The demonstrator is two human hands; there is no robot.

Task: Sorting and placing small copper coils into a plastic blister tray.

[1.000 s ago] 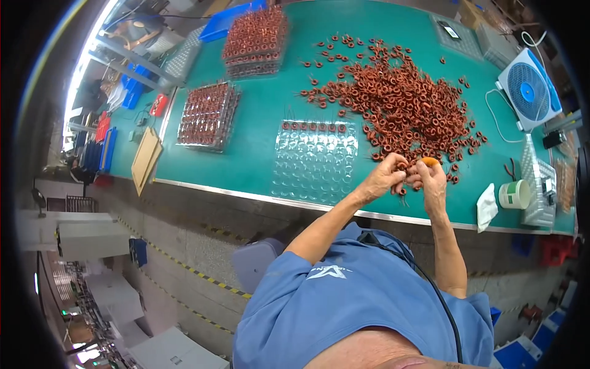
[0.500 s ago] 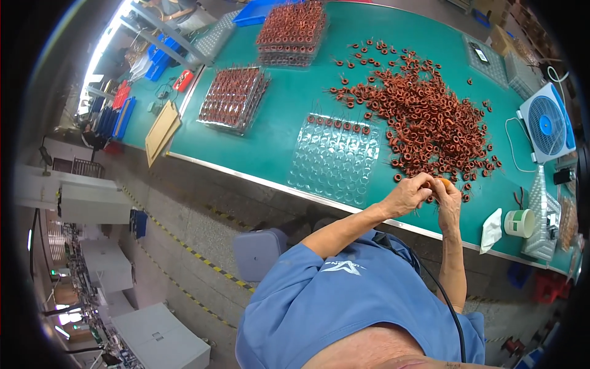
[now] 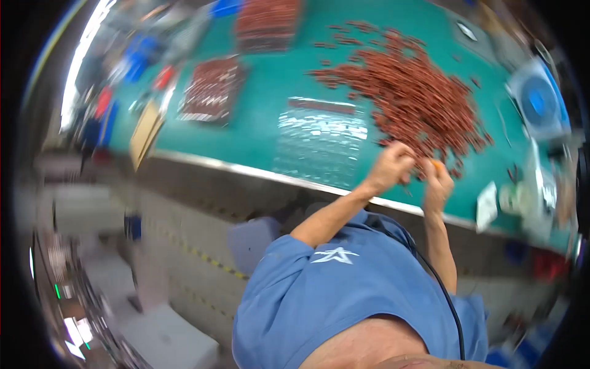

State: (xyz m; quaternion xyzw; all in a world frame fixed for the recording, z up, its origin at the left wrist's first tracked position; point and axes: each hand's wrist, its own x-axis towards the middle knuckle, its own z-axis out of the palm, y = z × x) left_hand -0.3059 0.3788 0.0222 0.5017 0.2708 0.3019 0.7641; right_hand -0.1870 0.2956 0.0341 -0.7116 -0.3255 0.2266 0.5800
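My left hand [image 3: 392, 167] is just above the near edge of a heap of red-brown ring coils [image 3: 424, 101] with thin wire leads. Its fingers are curled together; motion blur hides what they hold, if anything. Close by on its right, my right hand [image 3: 438, 187] is also closed, an orange patch [image 3: 437, 166] showing at its fingertips. Whether that patch is a held thing or a finger cover cannot be made out. To the left of my hands lies a clear plastic tray [image 3: 316, 147] with round pockets, its far row filled with ring coils [image 3: 321, 105].
Filled trays [image 3: 212, 91] and a taller tray stack [image 3: 267, 24] stand farther left on the green table [image 3: 264, 80]. At the right are a blue-and-white fan [image 3: 538, 101], a white cloth [image 3: 487, 206] and a pale tub [image 3: 513, 200]. A black cable [image 3: 445, 295] hangs over my shirt.
My two hands have drawn apart from each other, the left one moving leftward. The whole view has shifted and become smeared by head motion.
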